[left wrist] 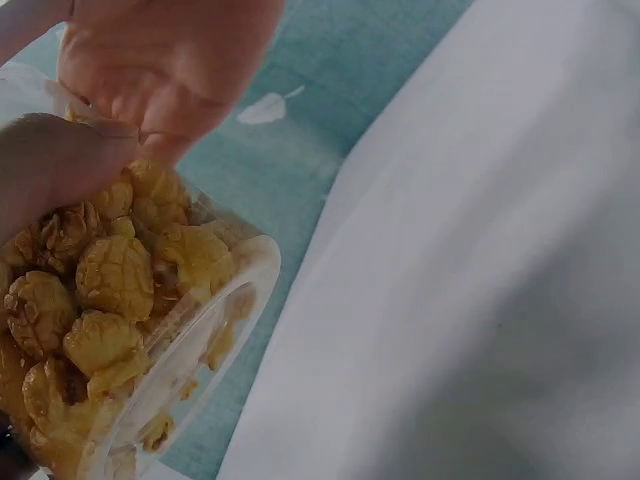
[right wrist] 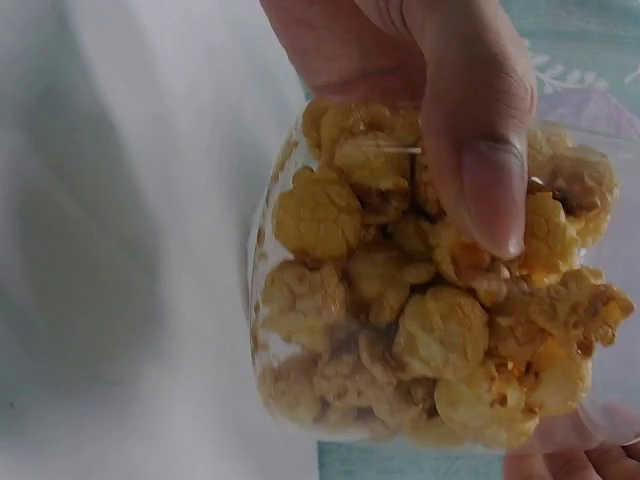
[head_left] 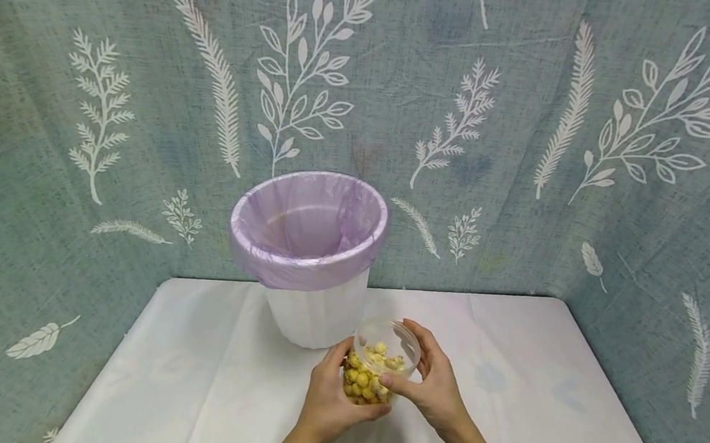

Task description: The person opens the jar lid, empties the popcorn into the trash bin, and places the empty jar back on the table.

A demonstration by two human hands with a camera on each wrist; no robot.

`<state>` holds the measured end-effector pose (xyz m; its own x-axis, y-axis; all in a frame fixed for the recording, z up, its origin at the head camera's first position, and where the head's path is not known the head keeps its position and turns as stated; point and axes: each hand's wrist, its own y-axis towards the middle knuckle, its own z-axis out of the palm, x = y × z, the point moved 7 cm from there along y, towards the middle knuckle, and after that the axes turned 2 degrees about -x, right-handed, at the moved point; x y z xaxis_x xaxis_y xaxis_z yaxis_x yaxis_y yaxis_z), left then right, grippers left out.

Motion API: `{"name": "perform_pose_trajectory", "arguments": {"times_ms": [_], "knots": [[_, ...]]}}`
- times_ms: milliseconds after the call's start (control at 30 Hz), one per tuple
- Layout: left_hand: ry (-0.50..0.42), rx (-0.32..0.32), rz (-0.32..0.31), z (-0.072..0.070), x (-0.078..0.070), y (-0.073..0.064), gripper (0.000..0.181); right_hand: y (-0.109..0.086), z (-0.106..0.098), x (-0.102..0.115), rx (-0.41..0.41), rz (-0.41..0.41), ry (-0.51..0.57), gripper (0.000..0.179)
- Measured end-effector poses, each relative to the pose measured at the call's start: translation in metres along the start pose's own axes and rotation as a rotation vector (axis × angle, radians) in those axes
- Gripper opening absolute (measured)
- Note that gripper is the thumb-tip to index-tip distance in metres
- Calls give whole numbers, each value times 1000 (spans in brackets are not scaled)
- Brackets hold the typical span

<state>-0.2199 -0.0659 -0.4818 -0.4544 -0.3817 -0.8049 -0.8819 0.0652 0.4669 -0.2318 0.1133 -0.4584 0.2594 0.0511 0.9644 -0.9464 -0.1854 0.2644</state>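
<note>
Both of your hands hold the clear container (head_left: 383, 370) of popcorn (head_left: 366, 379), so it lies directly within your grip, just in front of you and over the table (head_left: 519, 390). Your left hand (head_left: 331, 401) curls round its left side, thumb low on the near face; your right hand (head_left: 437, 383) grips the right side close to the rim, thumb in front. Its axis looks roughly upright, mouth end up; you cannot tell from these views whether a lid covers it.

What counts most, I judge, is how it stands to the white bin (head_left: 315, 315) with the lilac liner (head_left: 304, 275): that bin stands upright beyond the container and to your left, near but apart, nearer your left hand. Its open mouth faces up, apparently higher than the container's rim, so any move that way probably calls for lift as well as reach.
</note>
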Motion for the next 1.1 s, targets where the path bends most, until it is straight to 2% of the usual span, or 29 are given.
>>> {"name": "perform_pose_trajectory", "arguments": {"times_ms": [200,333,533,767,867,967,1033,1100], "knots": [[-2,15,14,1,-1,-1,102,0,0,0,-25,-20,-32,87],[-25,35,18,0,-1,-2,102,0,0,0,1,-31,-27,85],[-85,95,23,-2,-1,-3,97,2,1,3,117,-80,34,84],[-185,264,47,-4,-6,-2,92,3,2,7,301,-92,120,86],[-217,302,59,-6,-6,-2,92,3,3,8,349,-79,136,85],[-207,279,80,-8,-5,-2,93,2,4,7,369,-65,162,88],[-169,231,76,-9,-3,-2,93,2,4,6,355,-60,161,92],[-127,171,46,-10,0,-2,95,1,4,4,325,-59,137,95]]}}
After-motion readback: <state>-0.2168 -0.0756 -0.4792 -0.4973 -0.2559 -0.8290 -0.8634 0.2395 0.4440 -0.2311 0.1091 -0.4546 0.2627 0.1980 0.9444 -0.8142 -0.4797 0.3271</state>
